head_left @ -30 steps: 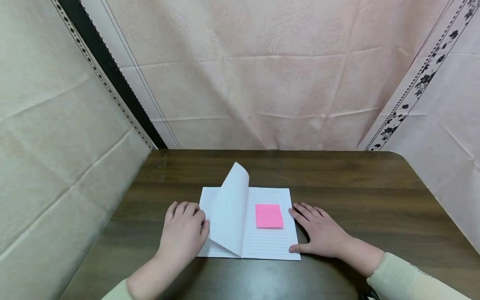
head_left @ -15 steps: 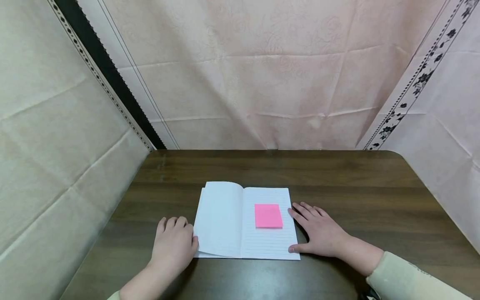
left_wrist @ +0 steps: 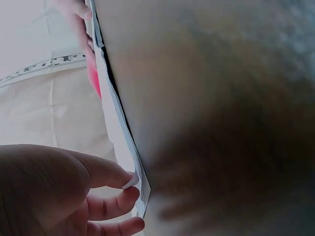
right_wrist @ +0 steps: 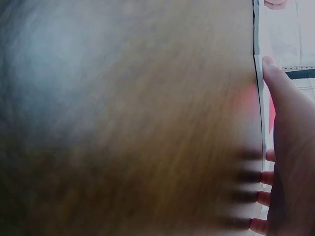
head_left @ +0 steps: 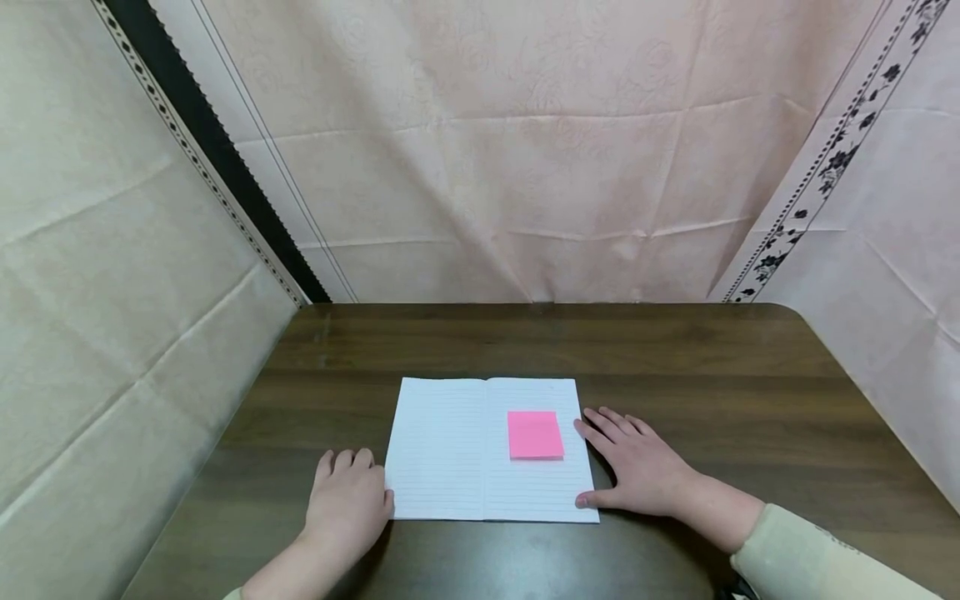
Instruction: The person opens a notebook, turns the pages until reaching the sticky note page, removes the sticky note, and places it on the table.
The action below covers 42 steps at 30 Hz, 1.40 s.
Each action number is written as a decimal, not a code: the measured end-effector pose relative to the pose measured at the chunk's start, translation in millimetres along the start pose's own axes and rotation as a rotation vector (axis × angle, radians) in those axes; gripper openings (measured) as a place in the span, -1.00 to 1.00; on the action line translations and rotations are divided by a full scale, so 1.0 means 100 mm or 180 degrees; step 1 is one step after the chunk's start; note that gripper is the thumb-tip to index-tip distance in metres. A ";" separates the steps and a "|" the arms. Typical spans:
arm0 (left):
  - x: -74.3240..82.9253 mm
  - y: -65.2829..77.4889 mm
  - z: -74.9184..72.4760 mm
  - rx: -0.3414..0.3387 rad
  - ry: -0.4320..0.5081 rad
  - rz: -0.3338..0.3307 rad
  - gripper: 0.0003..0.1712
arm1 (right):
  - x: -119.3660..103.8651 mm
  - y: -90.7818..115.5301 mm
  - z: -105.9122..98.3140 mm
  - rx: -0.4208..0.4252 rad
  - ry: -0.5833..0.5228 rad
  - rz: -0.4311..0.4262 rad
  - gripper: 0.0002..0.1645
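Observation:
An open lined notebook (head_left: 438,450) lies flat on the table, and a pink sticky note pad (head_left: 536,436) sits on its right-hand page. At the left edge is my left hand (head_left: 347,504), its fingers curled. In the left wrist view the thumb (left_wrist: 110,172) and a finger of that hand pinch a bent page corner (left_wrist: 131,183). My right hand (head_left: 637,467) rests with spread, fairly straight fingers beside the notebook's right edge, its thumb on the page margin. The right wrist view shows that thumb (right_wrist: 275,78) against the notebook's edge.
The dark wooden table (head_left: 675,358) extends around the notebook on all sides. A pale pink cloth (head_left: 480,167) hangs behind its far edge. Further cloth hangings (head_left: 135,317) close in the left and right sides.
My left hand has moved left and toward me, carrying a page over. That page stood curled up, then came down onto the left side, where it now lies flat. The right hand has stayed put.

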<state>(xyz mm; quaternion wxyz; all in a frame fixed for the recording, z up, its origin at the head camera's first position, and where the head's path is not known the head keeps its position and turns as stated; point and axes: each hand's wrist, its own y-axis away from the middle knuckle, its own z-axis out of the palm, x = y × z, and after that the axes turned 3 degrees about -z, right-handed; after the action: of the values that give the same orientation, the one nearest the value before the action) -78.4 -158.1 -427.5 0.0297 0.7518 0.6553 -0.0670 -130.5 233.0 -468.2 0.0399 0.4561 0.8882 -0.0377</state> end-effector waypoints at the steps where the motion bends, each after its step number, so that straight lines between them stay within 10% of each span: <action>1: 0.00 0.00 0.00 -0.0020 -0.0010 0.0008 -0.72 | 0.00 0.00 0.00 -0.0002 -0.0003 -0.0002 0.25; 28: -0.05 -0.06 -0.03 -0.0012 0.0013 -0.0033 -0.60 | 0.01 0.00 0.01 -0.0001 0.0064 -0.0011 0.24; 42: 0.46 -0.41 -0.13 0.0138 0.0510 0.0473 -0.36 | 0.00 -0.01 0.03 -0.0056 0.0013 0.0020 0.24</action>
<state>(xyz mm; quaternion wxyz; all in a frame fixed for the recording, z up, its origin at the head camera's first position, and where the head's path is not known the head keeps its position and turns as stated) -112.4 -105.1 -419.6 -0.0343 0.8017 0.5964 -0.0185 -131.2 232.6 -470.7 0.0423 0.4586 0.8872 -0.0288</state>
